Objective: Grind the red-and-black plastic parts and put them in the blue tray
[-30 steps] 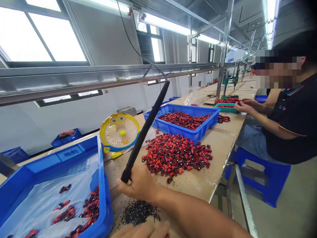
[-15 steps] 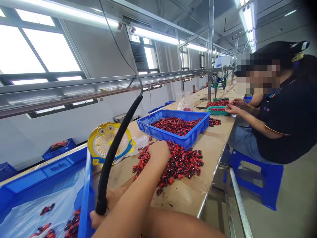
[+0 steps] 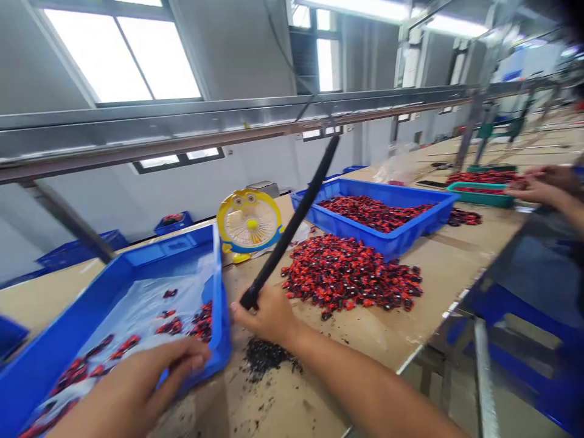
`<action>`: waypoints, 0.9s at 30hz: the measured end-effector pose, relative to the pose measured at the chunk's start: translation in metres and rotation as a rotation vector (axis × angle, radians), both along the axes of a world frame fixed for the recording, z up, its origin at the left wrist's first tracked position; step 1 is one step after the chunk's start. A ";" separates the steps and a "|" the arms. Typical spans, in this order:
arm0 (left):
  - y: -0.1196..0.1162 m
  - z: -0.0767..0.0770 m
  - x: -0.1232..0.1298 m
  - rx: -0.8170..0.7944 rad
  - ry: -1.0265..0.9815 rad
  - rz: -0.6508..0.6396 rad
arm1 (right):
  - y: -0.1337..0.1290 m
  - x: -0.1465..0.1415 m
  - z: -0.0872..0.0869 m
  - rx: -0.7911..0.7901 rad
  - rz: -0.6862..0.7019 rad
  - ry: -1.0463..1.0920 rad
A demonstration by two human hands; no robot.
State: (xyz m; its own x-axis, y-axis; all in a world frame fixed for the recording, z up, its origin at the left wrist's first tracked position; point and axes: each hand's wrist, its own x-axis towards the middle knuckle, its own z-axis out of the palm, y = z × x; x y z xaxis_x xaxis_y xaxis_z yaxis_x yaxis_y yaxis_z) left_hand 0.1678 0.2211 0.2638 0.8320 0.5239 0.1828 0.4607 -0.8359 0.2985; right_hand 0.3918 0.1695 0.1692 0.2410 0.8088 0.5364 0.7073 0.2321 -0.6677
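My right hand (image 3: 271,316) is wrapped around the lower end of a long black foam-sleeved tube (image 3: 294,228), which slants up to the right. Beneath that hand, black shavings (image 3: 269,356) lie scattered on the tabletop. My left hand (image 3: 168,371) is at the near right rim of a blue bin (image 3: 219,322), fingers curled and thumb and forefinger tips close together; whatever they pinch, if anything, is hidden. Inside the bin, small red-and-black parts (image 3: 201,322) lie on clear plastic sheeting. A large heap of the same parts (image 3: 347,274) sits right of my right hand.
A yellow cartoon-faced fan (image 3: 250,225) stands behind the tube. Another blue bin (image 3: 396,243) full of parts is beyond the heap. At the right, a co-worker's hands (image 3: 542,185) are over a green basket (image 3: 483,198). A metal rail (image 3: 182,131) runs above the table.
My left hand has come back from the heap to the left bin. My right hand still grips the tube, now farther from me in view. The view has turned left and down.
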 end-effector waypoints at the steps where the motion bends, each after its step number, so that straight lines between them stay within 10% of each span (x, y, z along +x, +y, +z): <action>1: 0.020 0.007 -0.014 0.030 0.077 0.115 | -0.001 0.001 -0.004 0.034 -0.010 0.027; 8: 0.121 0.013 -0.061 0.091 0.289 0.639 | -0.006 0.014 -0.021 0.232 -0.029 0.126; 15: 0.166 -0.037 -0.044 -0.004 0.397 0.430 | -0.008 0.016 -0.025 0.345 -0.137 0.119; 27: 0.182 -0.063 -0.031 0.061 0.523 0.329 | -0.011 0.023 -0.028 0.399 -0.211 0.063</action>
